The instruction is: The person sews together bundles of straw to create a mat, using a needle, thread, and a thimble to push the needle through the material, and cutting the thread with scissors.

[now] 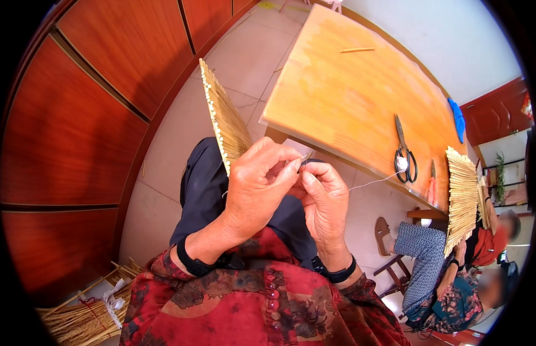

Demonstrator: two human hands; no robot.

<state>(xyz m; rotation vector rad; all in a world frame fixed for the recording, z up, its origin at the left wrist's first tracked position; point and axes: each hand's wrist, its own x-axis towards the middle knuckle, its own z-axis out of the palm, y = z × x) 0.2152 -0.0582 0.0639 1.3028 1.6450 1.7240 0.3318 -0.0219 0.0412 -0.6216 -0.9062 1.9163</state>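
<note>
My left hand (259, 184) and my right hand (323, 205) meet above my lap, fingertips pinched close around something thin and small, too fine to make out clearly. A pale thread (374, 181) runs from my right hand's fingers to a white thread ball (402, 164) lying on black-handled scissors (410, 167) on the wooden table. Just beyond my left hand, a panel of bound straw stalks (225, 109) stands tilted by my dark-trousered leg.
The table (337, 86) holds orange-handled snips (432, 187), a loose stalk (357, 49) and blue cloth (456, 118). Two people (421, 271) sit at right with straw panels (461, 196). Wooden cabinets (72, 150) line the left; straw bundles (89, 314) lie lower left.
</note>
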